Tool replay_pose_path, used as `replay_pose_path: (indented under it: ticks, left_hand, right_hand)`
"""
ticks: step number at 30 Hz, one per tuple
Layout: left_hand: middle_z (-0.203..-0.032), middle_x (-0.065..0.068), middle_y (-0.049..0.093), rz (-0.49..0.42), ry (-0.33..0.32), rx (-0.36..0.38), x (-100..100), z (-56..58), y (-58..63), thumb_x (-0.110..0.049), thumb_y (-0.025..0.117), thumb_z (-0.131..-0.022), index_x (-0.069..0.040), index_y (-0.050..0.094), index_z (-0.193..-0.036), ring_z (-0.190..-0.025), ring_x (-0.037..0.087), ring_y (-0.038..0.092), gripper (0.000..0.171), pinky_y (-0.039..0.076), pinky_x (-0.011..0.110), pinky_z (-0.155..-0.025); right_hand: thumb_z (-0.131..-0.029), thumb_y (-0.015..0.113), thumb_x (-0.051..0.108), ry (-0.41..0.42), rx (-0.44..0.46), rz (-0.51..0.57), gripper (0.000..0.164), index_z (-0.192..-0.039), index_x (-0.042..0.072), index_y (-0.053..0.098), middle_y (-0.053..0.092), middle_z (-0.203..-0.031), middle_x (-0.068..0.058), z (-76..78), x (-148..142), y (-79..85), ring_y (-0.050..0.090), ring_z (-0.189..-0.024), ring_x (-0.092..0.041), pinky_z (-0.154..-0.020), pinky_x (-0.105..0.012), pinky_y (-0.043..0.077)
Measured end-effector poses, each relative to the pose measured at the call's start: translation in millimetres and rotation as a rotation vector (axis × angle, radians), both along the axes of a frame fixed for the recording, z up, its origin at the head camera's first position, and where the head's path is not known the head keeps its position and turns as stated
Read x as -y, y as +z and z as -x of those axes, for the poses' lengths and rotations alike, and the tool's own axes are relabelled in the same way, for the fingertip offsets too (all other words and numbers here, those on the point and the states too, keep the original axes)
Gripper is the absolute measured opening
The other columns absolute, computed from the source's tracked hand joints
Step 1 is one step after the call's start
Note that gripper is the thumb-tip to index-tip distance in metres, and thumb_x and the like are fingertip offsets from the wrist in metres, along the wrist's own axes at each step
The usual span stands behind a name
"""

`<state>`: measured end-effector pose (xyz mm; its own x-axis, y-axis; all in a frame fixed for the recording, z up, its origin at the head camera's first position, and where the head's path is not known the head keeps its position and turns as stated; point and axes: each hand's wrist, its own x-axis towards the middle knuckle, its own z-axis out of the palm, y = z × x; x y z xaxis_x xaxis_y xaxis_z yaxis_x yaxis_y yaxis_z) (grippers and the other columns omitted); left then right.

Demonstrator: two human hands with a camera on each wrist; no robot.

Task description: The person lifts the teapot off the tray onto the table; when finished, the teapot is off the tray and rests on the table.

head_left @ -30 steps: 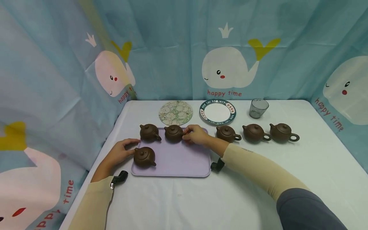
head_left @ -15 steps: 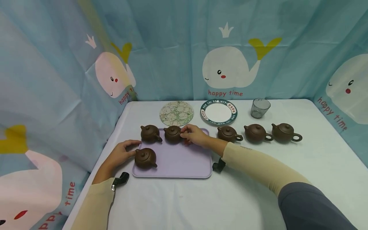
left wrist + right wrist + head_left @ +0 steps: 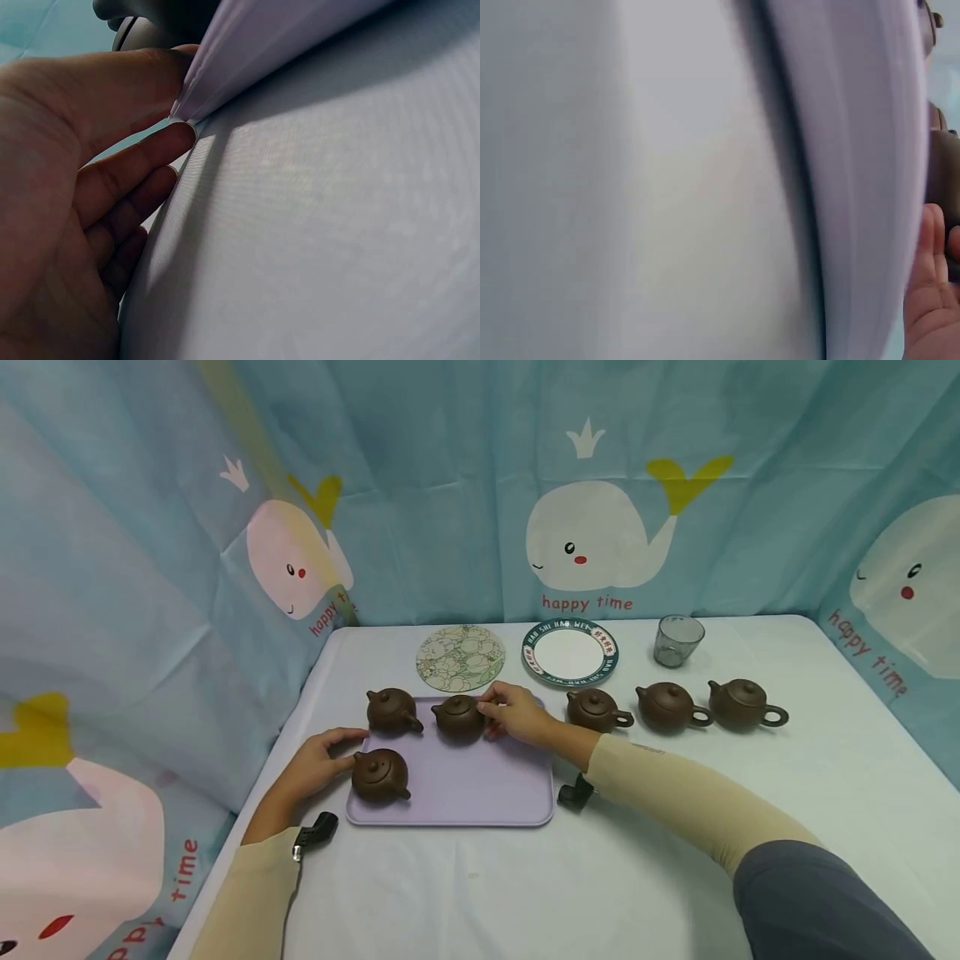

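Over tray (image 3: 465, 797), teapot (image 3: 459, 722), pinched by right fingers (image 3: 496, 692)

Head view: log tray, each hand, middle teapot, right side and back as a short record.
tray: back-left teapot and front-left teapot on it
left hand: touching the tray's left edge
right hand: gripping the middle teapot at its handle side
middle teapot: over the tray; resting or lifted, can't tell
right side: three teapots in a row, handles pointing right
back: patterned disc, plate, glass, left to right
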<state>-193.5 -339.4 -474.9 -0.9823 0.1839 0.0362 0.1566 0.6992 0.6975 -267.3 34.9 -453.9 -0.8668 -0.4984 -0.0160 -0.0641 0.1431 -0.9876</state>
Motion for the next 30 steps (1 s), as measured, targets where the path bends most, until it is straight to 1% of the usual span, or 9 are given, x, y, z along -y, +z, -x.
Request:
replay_pose_path:
  ticks: [3,9,13,17,22,27,30]
  left_hand:
    - [-0.132,0.016,0.058,0.008,0.000,-0.007,0.5,-0.3,-0.5,-0.012,0.073,-0.084,-0.007,0.065,-0.124,-0.131,0.037,0.043,0.041,0.029,0.056,-0.108]
    - [-0.133,0.016,0.057,0.023,0.005,0.008,3.4,0.4,0.5,-0.012,0.072,-0.086,-0.007,0.064,-0.126,-0.131,0.038,0.042,0.041,0.030,0.057,-0.108]
    - [-0.134,0.017,0.056,0.011,0.005,0.006,3.6,2.1,0.0,-0.012,0.073,-0.085,-0.006,0.064,-0.126,-0.132,0.039,0.042,0.042,0.029,0.057,-0.108]
    - [-0.133,0.017,0.057,0.003,-0.002,0.004,3.0,3.2,-1.4,-0.013,0.074,-0.085,-0.006,0.064,-0.126,-0.132,0.039,0.041,0.043,0.029,0.057,-0.108]
    - [-0.132,0.017,0.058,0.004,-0.010,-0.002,2.7,2.0,-1.0,-0.013,0.074,-0.085,-0.004,0.064,-0.126,-0.132,0.039,0.041,0.043,0.029,0.057,-0.108]
    - [-0.134,0.018,0.056,0.021,0.000,0.013,3.1,2.1,-1.1,-0.016,0.074,-0.085,-0.006,0.063,-0.127,-0.133,0.040,0.039,0.044,0.028,0.058,-0.108]
    - [-0.136,0.017,0.055,0.028,0.005,0.025,3.3,3.8,-2.1,-0.016,0.074,-0.085,-0.008,0.063,-0.127,-0.134,0.039,0.039,0.044,0.027,0.057,-0.109]
  right_hand:
    - [-0.097,0.060,0.009,-0.002,-0.040,-0.001,0.012,-0.103,0.000,0.060,0.063,-0.094,-0.016,-4.5,-9.9,5.5,0.069,-0.073,-0.032,-0.066,-0.041,0.059]
    - [-0.097,0.059,0.006,-0.030,-0.078,0.089,0.015,-0.106,-0.006,0.058,0.063,-0.092,-0.021,-18.6,-35.0,23.8,0.069,-0.076,-0.034,-0.070,-0.043,0.059]
    - [-0.097,0.058,0.005,-0.049,-0.122,0.114,0.015,-0.106,-0.008,0.057,0.063,-0.094,-0.021,-29.1,-57.0,29.8,0.069,-0.075,-0.034,-0.070,-0.043,0.059]
    - [-0.097,0.058,0.002,-0.068,-0.154,0.122,0.014,-0.105,-0.009,0.057,0.064,-0.093,-0.021,-40.3,-83.3,25.8,0.069,-0.074,-0.033,-0.068,-0.043,0.059]
    - [-0.097,0.057,0.003,-0.082,-0.139,0.127,0.016,-0.105,-0.011,0.055,0.064,-0.089,-0.025,-56.2,-115.0,18.2,0.068,-0.073,-0.033,-0.067,-0.044,0.058]
    - [-0.097,0.057,0.003,-0.153,-0.114,0.109,0.018,-0.105,-0.013,0.053,0.061,-0.088,-0.027,-78.8,-142.1,11.1,0.069,-0.072,-0.028,-0.067,-0.044,0.059]
    - [-0.097,0.057,0.002,-0.197,-0.111,0.108,0.018,-0.104,-0.014,0.053,0.061,-0.091,-0.026,-92.8,-153.6,7.1,0.070,-0.071,-0.026,-0.066,-0.042,0.059]
